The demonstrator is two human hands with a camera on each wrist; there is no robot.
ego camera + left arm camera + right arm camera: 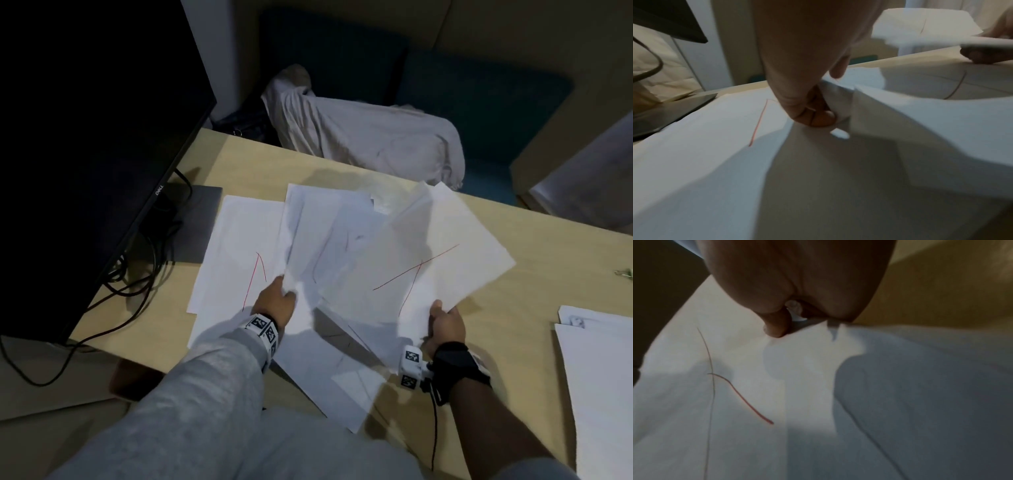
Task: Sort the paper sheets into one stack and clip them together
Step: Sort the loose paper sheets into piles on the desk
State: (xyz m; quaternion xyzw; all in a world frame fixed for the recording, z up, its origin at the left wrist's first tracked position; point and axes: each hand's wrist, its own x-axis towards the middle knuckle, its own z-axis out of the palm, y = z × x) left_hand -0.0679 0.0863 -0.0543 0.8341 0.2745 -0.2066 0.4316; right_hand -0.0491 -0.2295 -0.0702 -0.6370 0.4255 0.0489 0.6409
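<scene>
Pale wood forms the bench [534, 240], which runs across a dim room with a teal seat behind it. Largest on the bench is a black monitor [85, 144], standing at the bench's far left corner with dark cables trailing from its base. Beyond the bench's far edge a grey cloth [359, 137] lies draped over the seat. Spread over the middle of the bench, just right of the monitor base, are the loose paper sheets [233, 246], white, overlapping at odd angles, some marked with thin red lines. A second pile of sheets [596, 377] lies at the bench's right edge, well apart from the loose ones. A lifted sheet [445, 246] with a red line across it is held tilted above the middle of the bench by the right hand [445, 323], whose thumb and fingers [777, 324] are pinched together on its near corner. The left hand [275, 301], in a grey sleeve, pinches the near edge of another raised sheet [329, 240] beside it, fingers [818, 116] curled onto the paper. Smallest is a green clip [623, 272] near the bench's right edge, beyond the second pile.
</scene>
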